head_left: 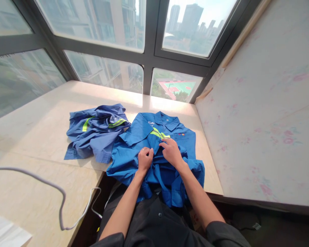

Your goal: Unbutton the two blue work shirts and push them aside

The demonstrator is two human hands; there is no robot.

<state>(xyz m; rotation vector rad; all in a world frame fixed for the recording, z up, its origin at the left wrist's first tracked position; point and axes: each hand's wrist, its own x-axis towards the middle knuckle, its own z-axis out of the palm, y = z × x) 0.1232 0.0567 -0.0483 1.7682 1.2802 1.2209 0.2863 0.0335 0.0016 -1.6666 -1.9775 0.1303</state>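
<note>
A blue work jacket (134, 159) with a collar and yellow-green reflective strips lies spread in front of me, its lower part bunched and hanging over the sill's front edge. My left hand (145, 158) is closed on the jacket's front, thumb against curled fingers, with a ring on one finger. To its right, my right hand (171, 151) is bent over the cloth just below the reflective strip, thumb and index finger near the front opening. What lies under its fingertips is hidden. A second, crumpled blue work garment (92, 137) with reflective strips rests to the left.
The pale sill (41, 113) runs along the windows. A flower-patterned wall (260, 120) bounds the right side. A grey-white cable (41, 179) curls over the left surface, and a white sheet of paper (7, 233) lies at the lower left.
</note>
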